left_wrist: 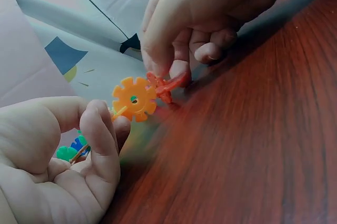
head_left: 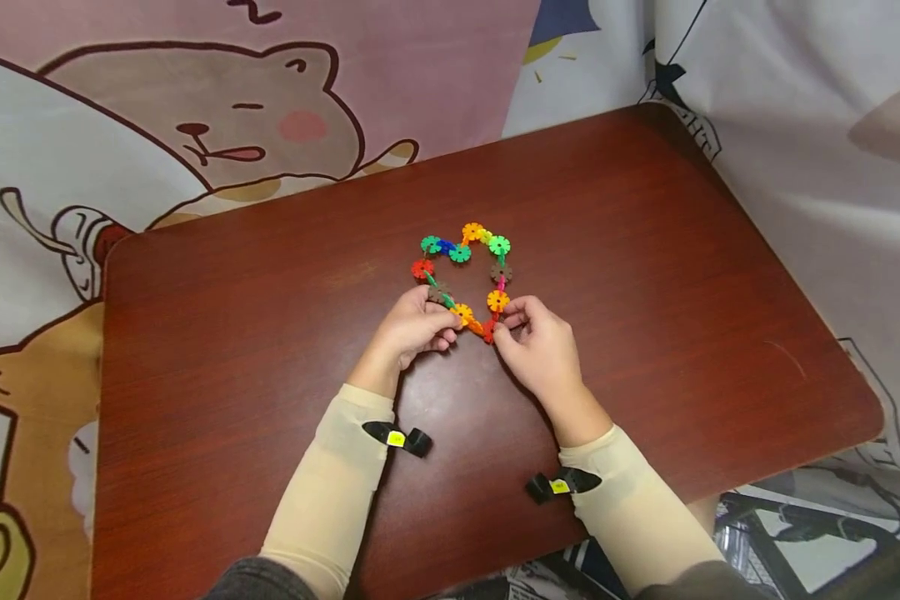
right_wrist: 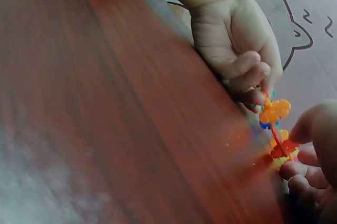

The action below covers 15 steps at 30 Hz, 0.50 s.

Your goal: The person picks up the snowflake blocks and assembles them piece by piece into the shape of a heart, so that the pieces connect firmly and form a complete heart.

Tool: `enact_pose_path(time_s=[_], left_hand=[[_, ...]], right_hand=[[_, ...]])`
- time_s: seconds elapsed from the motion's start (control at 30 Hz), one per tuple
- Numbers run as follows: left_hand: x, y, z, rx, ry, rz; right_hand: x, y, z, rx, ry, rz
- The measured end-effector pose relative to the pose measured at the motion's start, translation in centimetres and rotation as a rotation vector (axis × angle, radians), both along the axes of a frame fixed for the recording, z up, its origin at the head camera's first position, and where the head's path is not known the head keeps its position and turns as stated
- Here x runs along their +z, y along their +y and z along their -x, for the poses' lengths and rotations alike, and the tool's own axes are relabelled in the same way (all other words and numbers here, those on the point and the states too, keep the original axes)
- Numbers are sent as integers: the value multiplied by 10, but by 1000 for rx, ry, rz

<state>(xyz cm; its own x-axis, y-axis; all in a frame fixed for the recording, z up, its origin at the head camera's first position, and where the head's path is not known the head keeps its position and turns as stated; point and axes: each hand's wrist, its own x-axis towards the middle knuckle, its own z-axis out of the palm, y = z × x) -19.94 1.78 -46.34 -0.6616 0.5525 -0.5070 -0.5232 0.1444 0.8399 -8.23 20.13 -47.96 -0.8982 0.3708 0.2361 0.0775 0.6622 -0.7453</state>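
Observation:
A heart-shaped ring of colourful interlocking plastic snowflake discs (head_left: 500,273) lies at the middle of the table. On its lower left side, my left hand (head_left: 418,327) pinches the chain by a yellow-orange disc (head_left: 462,314). My right hand (head_left: 542,346) pinches a red disc (head_left: 488,331) at the heart's bottom tip. In the left wrist view, an orange disc (left_wrist: 134,99) stands between the two hands, joined to red discs (left_wrist: 164,88) at the right fingertips. Fingers hide part of the chain in both wrist views.
The brown wooden table (head_left: 232,400) has rounded corners. Behind it hangs a cartoon-printed cloth (head_left: 435,75), with more cloth (head_left: 810,208) along the right. Black straps with small devices (head_left: 397,437) sit on both sleeved forearms. A dark-framed object (head_left: 810,533) stands beyond the front right edge.

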Motion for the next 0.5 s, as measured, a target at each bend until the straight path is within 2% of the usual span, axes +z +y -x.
enact_pose_path(time_s=[0.1, 0.23, 0.33, 0.5], left_hand=[[-1, 1, -1, -2, 4, 6], [-2, 1, -1, 0, 2, 12], [-3, 1, -2, 6, -10, 4], [-2, 2, -2, 19, -26, -18]], right_hand=[[1, -2, -2, 15, -38, 6], [3, -3, -4, 29, -92, 122], [5, -1, -4, 44, -143, 273], [6, 5, -1, 66, -193, 612]])
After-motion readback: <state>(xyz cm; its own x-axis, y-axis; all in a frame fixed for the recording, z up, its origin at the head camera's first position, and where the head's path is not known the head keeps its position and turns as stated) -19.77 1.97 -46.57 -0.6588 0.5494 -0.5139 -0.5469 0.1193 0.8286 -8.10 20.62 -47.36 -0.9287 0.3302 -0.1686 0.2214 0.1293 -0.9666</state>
